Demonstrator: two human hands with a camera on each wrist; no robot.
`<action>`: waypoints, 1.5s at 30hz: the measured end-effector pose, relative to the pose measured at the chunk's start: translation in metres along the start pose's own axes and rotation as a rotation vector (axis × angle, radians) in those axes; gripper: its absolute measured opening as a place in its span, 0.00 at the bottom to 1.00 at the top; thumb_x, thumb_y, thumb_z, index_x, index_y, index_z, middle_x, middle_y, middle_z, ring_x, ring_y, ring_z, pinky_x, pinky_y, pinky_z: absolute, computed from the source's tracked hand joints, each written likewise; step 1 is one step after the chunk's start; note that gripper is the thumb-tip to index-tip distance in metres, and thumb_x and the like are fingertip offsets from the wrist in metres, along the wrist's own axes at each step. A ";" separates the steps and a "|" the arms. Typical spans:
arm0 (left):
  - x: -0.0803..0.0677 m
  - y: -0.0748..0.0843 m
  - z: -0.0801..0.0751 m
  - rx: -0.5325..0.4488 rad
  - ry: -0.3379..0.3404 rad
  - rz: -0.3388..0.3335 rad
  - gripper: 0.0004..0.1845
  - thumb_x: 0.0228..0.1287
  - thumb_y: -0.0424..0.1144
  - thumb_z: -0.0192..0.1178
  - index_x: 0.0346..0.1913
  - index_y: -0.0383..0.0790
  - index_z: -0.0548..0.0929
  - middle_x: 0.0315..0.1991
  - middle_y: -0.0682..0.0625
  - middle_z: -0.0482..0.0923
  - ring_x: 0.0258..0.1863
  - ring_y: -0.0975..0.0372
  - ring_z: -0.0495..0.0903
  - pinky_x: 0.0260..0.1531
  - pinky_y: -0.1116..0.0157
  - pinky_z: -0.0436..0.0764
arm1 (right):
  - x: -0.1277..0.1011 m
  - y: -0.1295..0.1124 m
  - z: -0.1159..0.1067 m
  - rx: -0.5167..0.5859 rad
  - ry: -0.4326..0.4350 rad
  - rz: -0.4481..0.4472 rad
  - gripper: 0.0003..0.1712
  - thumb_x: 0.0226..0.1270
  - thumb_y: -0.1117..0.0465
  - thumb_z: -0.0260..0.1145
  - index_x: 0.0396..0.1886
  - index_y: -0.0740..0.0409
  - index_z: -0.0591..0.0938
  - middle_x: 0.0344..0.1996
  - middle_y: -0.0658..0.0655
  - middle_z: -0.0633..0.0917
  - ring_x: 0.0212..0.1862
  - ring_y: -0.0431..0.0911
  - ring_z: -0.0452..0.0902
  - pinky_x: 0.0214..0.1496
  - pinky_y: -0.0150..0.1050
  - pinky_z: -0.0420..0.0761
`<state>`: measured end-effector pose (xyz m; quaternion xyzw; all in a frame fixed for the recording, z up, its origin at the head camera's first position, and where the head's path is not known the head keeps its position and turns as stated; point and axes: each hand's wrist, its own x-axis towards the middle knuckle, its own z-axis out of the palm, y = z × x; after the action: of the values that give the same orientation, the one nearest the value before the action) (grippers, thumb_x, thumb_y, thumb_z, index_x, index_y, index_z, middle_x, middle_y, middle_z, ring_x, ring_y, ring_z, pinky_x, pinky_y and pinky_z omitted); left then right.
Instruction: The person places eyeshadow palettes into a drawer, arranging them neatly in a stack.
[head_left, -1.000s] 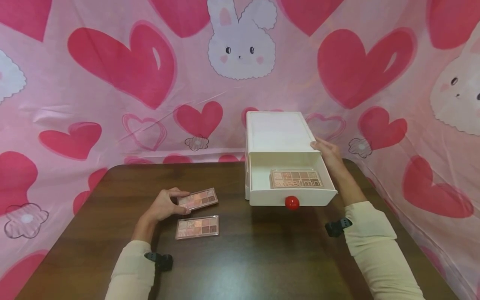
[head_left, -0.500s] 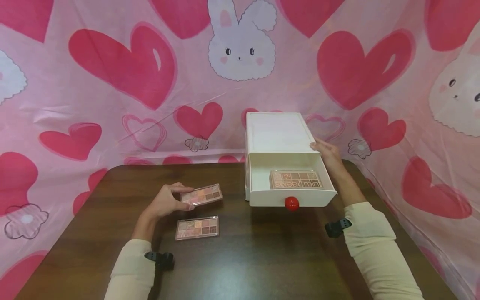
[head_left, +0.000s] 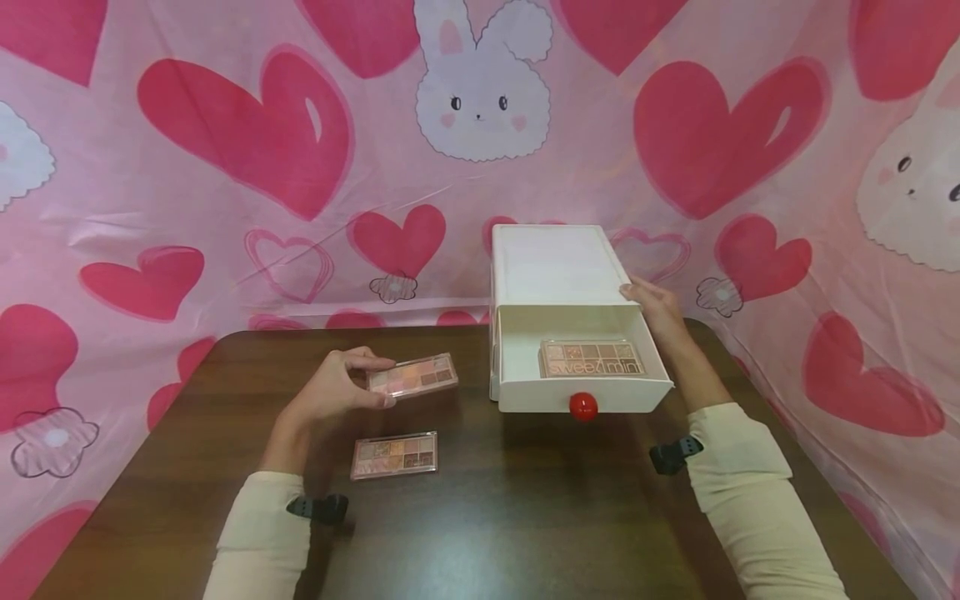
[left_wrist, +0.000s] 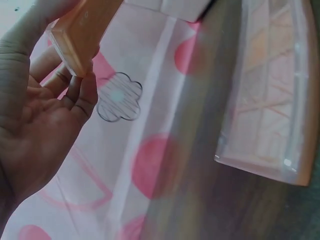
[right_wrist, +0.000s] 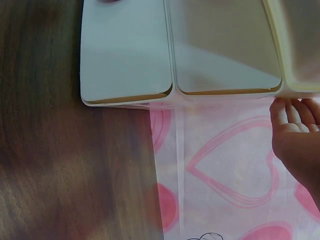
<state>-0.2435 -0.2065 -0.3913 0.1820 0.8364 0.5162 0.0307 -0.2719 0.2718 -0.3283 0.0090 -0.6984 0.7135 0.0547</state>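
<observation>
Lifted since the earlier frames, the eyeshadow palette (head_left: 413,376) in the left hand (head_left: 335,390) now rides clear of the dark wooden table (head_left: 525,500) and closer to the white drawer box (head_left: 558,267), where before it lay low beside the second palette (head_left: 394,454). That second palette lies flat on the table, well to the left of the drawer box and nearer the person. Inside the pulled-out drawer (head_left: 585,392), behind its red knob (head_left: 583,406), a third palette (head_left: 591,358) marked "sweet mint" already lies flat. The main risk, as I judge it, is the thin grip: thumb above and fingers below pinch only the palette's left end, so the free end could tip or slip out and drop onto the table, or knock the left wall of the drawer box on the way across. The left wrist is bent, forearm reaching from the near edge towards the drawer box. The right hand (head_left: 654,304) rests against the right side of the drawer box at its front upper corner, fingers fairly straight and pressed to the wall, steadying it; the right wrist view shows those fingertips (right_wrist: 295,112) touching the white casing.
</observation>
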 end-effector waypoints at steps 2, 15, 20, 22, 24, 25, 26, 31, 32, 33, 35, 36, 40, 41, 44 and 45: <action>0.001 0.005 0.000 0.018 0.005 0.032 0.31 0.42 0.33 0.81 0.55 0.33 0.87 0.39 0.43 0.80 0.38 0.59 0.76 0.33 0.69 0.80 | 0.000 0.000 0.000 -0.016 -0.008 -0.005 0.38 0.74 0.57 0.55 0.78 0.66 0.58 0.26 0.34 0.87 0.31 0.29 0.83 0.34 0.25 0.84; 0.001 0.039 -0.005 0.104 0.016 0.134 0.29 0.46 0.35 0.80 0.56 0.37 0.87 0.39 0.47 0.80 0.39 0.62 0.76 0.35 0.67 0.81 | 0.000 0.000 -0.001 -0.042 -0.002 -0.014 0.37 0.74 0.56 0.55 0.78 0.66 0.59 0.26 0.33 0.87 0.31 0.28 0.83 0.35 0.25 0.84; 0.002 0.057 -0.007 0.129 0.013 0.193 0.29 0.45 0.36 0.81 0.55 0.41 0.88 0.39 0.48 0.81 0.40 0.62 0.75 0.38 0.69 0.78 | 0.000 -0.001 0.000 -0.050 0.004 -0.028 0.37 0.74 0.57 0.55 0.78 0.66 0.60 0.26 0.32 0.87 0.31 0.28 0.83 0.35 0.24 0.83; 0.002 0.064 -0.008 0.137 0.011 0.213 0.29 0.45 0.36 0.81 0.55 0.42 0.88 0.38 0.49 0.81 0.40 0.63 0.74 0.39 0.69 0.77 | 0.000 0.000 0.000 -0.050 0.003 -0.026 0.37 0.74 0.57 0.55 0.78 0.66 0.60 0.26 0.32 0.86 0.32 0.28 0.83 0.36 0.24 0.83; 0.003 0.070 -0.008 0.144 0.009 0.228 0.28 0.45 0.36 0.81 0.55 0.42 0.89 0.37 0.49 0.81 0.39 0.63 0.74 0.38 0.69 0.76 | 0.000 0.000 0.000 -0.051 0.002 -0.022 0.37 0.74 0.57 0.55 0.78 0.66 0.59 0.26 0.32 0.86 0.32 0.28 0.82 0.36 0.24 0.83; 0.003 0.073 -0.008 0.148 0.008 0.233 0.28 0.45 0.36 0.81 0.55 0.43 0.89 0.37 0.49 0.81 0.38 0.63 0.74 0.37 0.69 0.76 | 0.001 0.000 0.000 -0.054 0.003 -0.020 0.37 0.74 0.57 0.54 0.78 0.65 0.59 0.26 0.32 0.86 0.32 0.27 0.82 0.36 0.24 0.83; 0.003 0.076 -0.007 0.153 0.008 0.237 0.28 0.44 0.36 0.81 0.54 0.43 0.89 0.37 0.49 0.81 0.38 0.64 0.74 0.37 0.70 0.76 | 0.001 0.000 0.000 -0.052 0.003 -0.018 0.37 0.74 0.57 0.54 0.78 0.65 0.59 0.26 0.32 0.86 0.32 0.27 0.82 0.36 0.24 0.83; 0.005 0.091 -0.004 0.178 0.012 0.244 0.29 0.42 0.37 0.82 0.54 0.44 0.89 0.39 0.50 0.82 0.40 0.62 0.74 0.38 0.69 0.76 | 0.000 -0.001 0.001 -0.030 0.002 -0.016 0.38 0.74 0.58 0.54 0.79 0.66 0.58 0.26 0.32 0.86 0.32 0.27 0.82 0.36 0.24 0.83; 0.005 0.095 -0.004 0.176 0.009 0.239 0.30 0.43 0.38 0.82 0.55 0.45 0.89 0.40 0.51 0.82 0.41 0.62 0.74 0.40 0.68 0.76 | 0.000 -0.001 0.001 -0.024 -0.001 -0.016 0.38 0.74 0.58 0.54 0.79 0.66 0.57 0.27 0.32 0.86 0.32 0.27 0.82 0.36 0.24 0.83; 0.006 0.098 -0.003 0.175 0.005 0.237 0.30 0.43 0.39 0.82 0.55 0.46 0.89 0.41 0.51 0.82 0.42 0.61 0.74 0.40 0.67 0.77 | -0.001 -0.001 0.002 -0.017 0.000 -0.015 0.38 0.73 0.58 0.54 0.79 0.66 0.57 0.27 0.32 0.86 0.32 0.28 0.83 0.36 0.24 0.83; 0.007 0.105 -0.001 0.172 -0.003 0.228 0.30 0.44 0.40 0.81 0.56 0.47 0.88 0.41 0.51 0.82 0.44 0.60 0.73 0.41 0.66 0.77 | -0.001 -0.001 0.003 -0.003 0.002 -0.013 0.38 0.73 0.58 0.54 0.79 0.66 0.58 0.26 0.33 0.86 0.32 0.28 0.83 0.36 0.24 0.83; 0.008 0.109 0.000 0.169 -0.008 0.230 0.30 0.44 0.40 0.81 0.56 0.47 0.88 0.41 0.51 0.82 0.44 0.60 0.73 0.41 0.65 0.77 | -0.001 -0.001 0.003 0.007 0.003 -0.013 0.38 0.73 0.59 0.54 0.79 0.66 0.58 0.27 0.33 0.87 0.32 0.28 0.83 0.36 0.24 0.84; 0.014 0.124 0.006 0.153 -0.036 0.259 0.28 0.44 0.41 0.80 0.55 0.47 0.89 0.38 0.50 0.81 0.42 0.58 0.73 0.36 0.64 0.78 | -0.001 -0.001 0.006 0.060 0.011 -0.023 0.37 0.73 0.60 0.56 0.78 0.63 0.59 0.29 0.34 0.88 0.33 0.29 0.84 0.37 0.25 0.84; 0.015 0.127 0.009 0.155 -0.044 0.265 0.28 0.44 0.41 0.80 0.54 0.48 0.89 0.36 0.50 0.80 0.42 0.58 0.73 0.35 0.63 0.78 | -0.001 -0.001 0.006 0.075 0.014 -0.026 0.36 0.73 0.61 0.56 0.78 0.62 0.60 0.30 0.34 0.88 0.34 0.29 0.84 0.37 0.25 0.84; 0.021 0.137 0.018 0.161 -0.073 0.268 0.27 0.44 0.42 0.80 0.53 0.49 0.90 0.34 0.50 0.79 0.41 0.58 0.74 0.36 0.61 0.79 | -0.001 -0.001 0.006 0.100 0.018 -0.038 0.36 0.73 0.62 0.58 0.78 0.62 0.60 0.33 0.33 0.88 0.35 0.29 0.83 0.39 0.24 0.84; 0.023 0.140 0.022 0.167 -0.080 0.263 0.27 0.44 0.43 0.80 0.53 0.49 0.90 0.33 0.51 0.78 0.41 0.58 0.74 0.37 0.61 0.79 | -0.001 -0.001 0.006 0.112 0.023 -0.037 0.36 0.73 0.62 0.58 0.77 0.62 0.61 0.34 0.33 0.89 0.36 0.29 0.83 0.40 0.24 0.84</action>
<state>-0.2214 -0.1239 -0.2757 0.3124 0.8433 0.4369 -0.0193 -0.2709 0.2654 -0.3270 0.0170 -0.6563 0.7506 0.0752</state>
